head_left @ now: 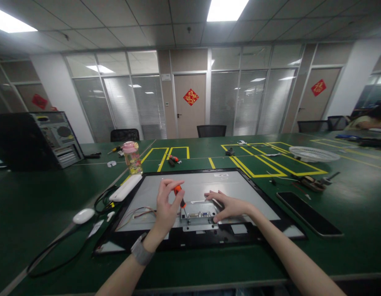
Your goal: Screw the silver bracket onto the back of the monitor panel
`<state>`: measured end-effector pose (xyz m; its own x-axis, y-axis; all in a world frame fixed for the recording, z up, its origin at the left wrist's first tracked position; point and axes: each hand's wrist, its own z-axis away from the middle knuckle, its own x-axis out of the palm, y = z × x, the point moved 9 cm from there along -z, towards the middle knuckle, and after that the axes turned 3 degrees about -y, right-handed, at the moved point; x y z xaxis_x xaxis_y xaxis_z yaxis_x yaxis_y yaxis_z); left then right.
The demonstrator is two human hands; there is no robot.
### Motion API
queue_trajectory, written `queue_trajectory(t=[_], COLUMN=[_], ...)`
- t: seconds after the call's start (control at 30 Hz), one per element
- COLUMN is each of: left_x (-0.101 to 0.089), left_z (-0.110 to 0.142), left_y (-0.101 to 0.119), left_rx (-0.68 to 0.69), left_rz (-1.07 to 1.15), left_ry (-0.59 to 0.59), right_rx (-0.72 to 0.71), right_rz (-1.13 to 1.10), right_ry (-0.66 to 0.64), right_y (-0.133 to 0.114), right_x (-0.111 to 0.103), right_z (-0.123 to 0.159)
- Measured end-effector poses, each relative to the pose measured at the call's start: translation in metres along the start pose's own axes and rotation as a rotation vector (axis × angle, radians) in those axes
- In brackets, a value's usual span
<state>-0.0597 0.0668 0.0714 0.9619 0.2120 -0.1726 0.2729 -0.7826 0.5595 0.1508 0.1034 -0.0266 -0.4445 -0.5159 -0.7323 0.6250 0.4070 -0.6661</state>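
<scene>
My left hand (167,205) is closed around a screwdriver (178,191) with an orange and black handle. Its shaft points down to the left end of a metal port bracket (195,222) that carries a row of connectors. My right hand (229,206) grips the right end of this bracket, thumb at the near side and fingers over the far side. Beneath both hands lies a flat monitor panel (239,189), grey-backed with a black frame. Thin coloured wires (144,211) run across it, left of the bracket. The screwdriver's very tip is too small to make out.
Left of the panel are a white power strip (126,188), black cables, a white mouse (83,216) and a pink-lidded bottle (132,158). A phone (307,213) lies to the right. An open computer case (33,139) stands far left. Another person sits far right.
</scene>
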Motion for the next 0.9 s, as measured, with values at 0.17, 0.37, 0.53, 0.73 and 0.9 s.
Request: queue_trajectory(t=[0.17,0.37,0.53,0.73,0.9], left_x=[0.0002,0.0043,0.0006,0.0045,0.0011], left_z=[0.0001,0.0009,-0.0011,-0.0006,-0.0008], left_y=[-0.0014,-0.008,0.001,-0.0045,-0.001], left_rx=[-0.029,-0.098,0.002,-0.097,-0.013], left_rz=[0.03,0.11,0.015,0.099,0.014], left_ry=[0.004,-0.049,0.0,-0.056,-0.012], right_rx=[0.0,-0.009,0.006,-0.003,0.019], right_rz=[-0.003,-0.013,-0.016,-0.009,-0.013], right_ry=[-0.01,-0.006,-0.006,-0.008,-0.008], right_y=[0.0001,0.0005,0.0001,-0.0006,0.0008], right_x=[0.0006,0.0001,-0.0001,0.0006,0.0001], right_z=[0.0004,-0.0004,0.0003,-0.0002,0.0006])
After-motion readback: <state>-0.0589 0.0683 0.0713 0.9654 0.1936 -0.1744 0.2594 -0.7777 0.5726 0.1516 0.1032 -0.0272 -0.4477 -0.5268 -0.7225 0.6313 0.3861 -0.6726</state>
